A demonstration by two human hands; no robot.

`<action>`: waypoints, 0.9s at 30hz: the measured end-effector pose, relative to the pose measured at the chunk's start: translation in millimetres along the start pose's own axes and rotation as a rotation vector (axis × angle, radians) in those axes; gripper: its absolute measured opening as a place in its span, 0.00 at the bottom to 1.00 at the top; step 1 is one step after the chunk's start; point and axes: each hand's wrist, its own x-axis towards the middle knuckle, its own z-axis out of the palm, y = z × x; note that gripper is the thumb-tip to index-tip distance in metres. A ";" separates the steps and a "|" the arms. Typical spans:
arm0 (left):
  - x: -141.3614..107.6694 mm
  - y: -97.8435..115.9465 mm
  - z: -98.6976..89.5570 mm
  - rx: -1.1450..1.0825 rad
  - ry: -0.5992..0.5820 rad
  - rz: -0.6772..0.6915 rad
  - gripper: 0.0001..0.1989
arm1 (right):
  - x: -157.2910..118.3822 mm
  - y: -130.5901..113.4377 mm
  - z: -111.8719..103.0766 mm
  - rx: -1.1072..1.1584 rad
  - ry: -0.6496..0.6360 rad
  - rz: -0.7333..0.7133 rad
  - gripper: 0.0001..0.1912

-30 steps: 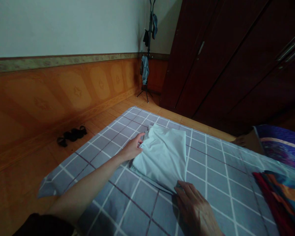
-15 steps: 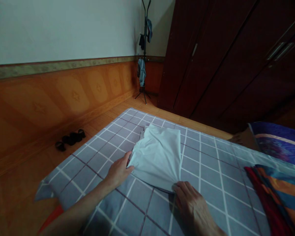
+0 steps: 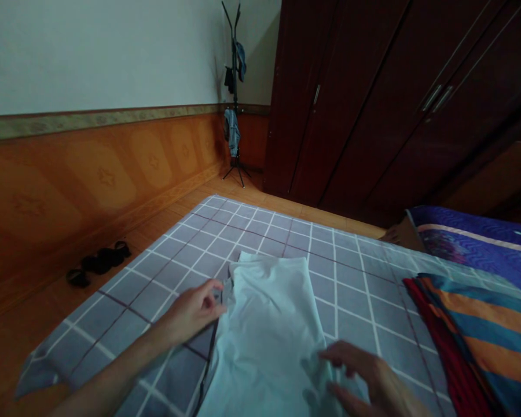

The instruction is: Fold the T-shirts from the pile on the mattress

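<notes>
A pale, nearly white garment (image 3: 275, 324) lies lengthwise on the checked bedspread (image 3: 191, 243), its near end running out of the bottom of the view. Its far end looks layered, and a dark strip shows along its left edge. My left hand (image 3: 195, 310) is beside that left edge, thumb and forefinger curved and apart, the tips close to the cloth. Over the right edge hovers my right hand (image 3: 364, 376), fingers spread and slightly bent, casting a shadow on the garment. Neither hand visibly grips the cloth.
Folded striped orange-and-blue cloth (image 3: 481, 324) lies at the right, with dark red cloth (image 3: 438, 336) beside it. Beyond is a purple bedcover (image 3: 473, 243). Dark shoes (image 3: 99, 262) sit on the floor at left. A coat rack (image 3: 235, 98) stands near the dark wardrobe (image 3: 351, 116).
The folded garment has opened out towards me and is now longer. Both hands have let go of its edges. The view has turned a little to the right.
</notes>
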 end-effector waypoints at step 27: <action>100.0 2.9 38.5 -0.201 0.362 0.241 0.11 | 145.6 72.4 45.1 0.106 0.538 0.360 0.17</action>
